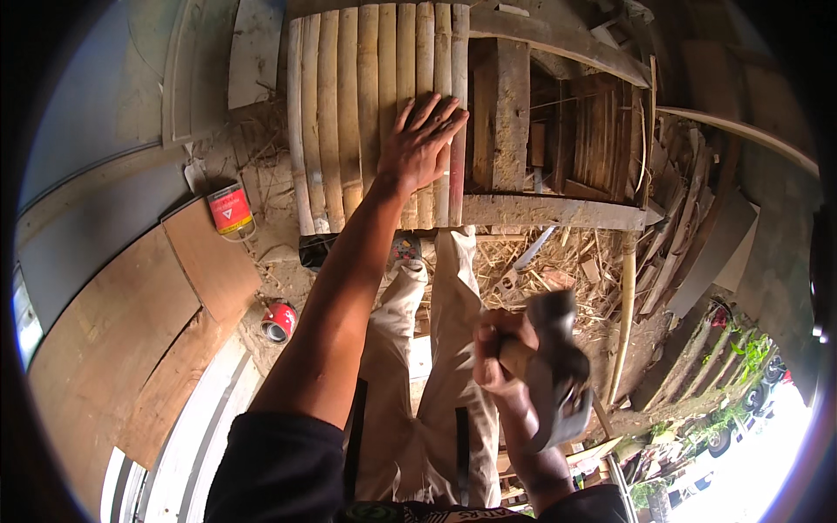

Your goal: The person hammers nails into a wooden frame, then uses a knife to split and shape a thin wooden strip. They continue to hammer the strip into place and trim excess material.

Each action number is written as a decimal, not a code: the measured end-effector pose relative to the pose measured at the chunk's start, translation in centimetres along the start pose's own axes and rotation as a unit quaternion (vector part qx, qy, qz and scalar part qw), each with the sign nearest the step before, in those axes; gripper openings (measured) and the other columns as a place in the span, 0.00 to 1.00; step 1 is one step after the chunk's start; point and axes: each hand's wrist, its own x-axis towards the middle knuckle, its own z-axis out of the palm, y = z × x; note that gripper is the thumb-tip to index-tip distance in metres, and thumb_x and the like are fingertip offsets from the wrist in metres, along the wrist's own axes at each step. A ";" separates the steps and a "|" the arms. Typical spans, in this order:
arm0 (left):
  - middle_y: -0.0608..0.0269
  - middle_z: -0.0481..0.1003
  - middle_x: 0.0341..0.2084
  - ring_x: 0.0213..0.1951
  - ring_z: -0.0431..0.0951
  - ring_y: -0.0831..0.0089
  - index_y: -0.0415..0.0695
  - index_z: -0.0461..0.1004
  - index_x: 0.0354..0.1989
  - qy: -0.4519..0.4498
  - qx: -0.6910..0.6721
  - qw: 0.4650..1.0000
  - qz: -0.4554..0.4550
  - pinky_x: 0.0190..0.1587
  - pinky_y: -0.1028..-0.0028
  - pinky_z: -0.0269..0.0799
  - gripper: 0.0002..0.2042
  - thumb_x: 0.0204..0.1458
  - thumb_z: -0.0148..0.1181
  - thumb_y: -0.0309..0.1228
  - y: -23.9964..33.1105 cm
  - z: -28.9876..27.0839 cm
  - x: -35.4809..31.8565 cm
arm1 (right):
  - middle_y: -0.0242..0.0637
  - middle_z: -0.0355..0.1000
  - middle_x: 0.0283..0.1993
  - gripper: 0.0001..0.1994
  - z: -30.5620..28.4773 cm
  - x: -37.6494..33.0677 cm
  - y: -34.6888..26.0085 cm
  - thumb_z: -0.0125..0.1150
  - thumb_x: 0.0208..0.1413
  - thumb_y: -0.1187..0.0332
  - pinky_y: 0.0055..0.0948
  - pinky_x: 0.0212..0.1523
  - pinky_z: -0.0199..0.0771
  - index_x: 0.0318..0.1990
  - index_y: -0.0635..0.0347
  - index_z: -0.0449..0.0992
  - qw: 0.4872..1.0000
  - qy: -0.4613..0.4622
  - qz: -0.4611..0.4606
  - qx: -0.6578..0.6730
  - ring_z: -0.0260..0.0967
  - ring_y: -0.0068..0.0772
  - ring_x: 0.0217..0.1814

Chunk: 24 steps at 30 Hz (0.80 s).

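My left hand lies flat on a row of pale bamboo slats, its fingers stretched out near the right end of the row. The slats sit side by side across a wooden frame, whose right part is uncovered. My right hand is wrapped round the handle of a hammer. It is raised in front of my right leg, apart from the slats, with the metal head blurred by motion. The rightmost slat bears a reddish stain.
A red can and a smaller red tin stand on the ground to the left, near plywood sheets. Wood shavings litter the ground under the frame. Scrap strips are heaped at right, beside an upright pole.
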 end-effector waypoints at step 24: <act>0.74 0.59 0.70 0.72 0.54 0.70 0.61 0.63 0.68 0.015 -0.010 1.000 0.001 0.75 0.57 0.44 0.26 0.58 0.51 0.34 -0.1 0.0 0.0 | 0.47 0.76 0.29 0.12 4.0 1.4 6.5 0.62 0.59 0.65 0.32 0.24 0.70 0.41 0.67 0.76 0.930 -0.122 0.323 -0.123 0.74 0.36 0.23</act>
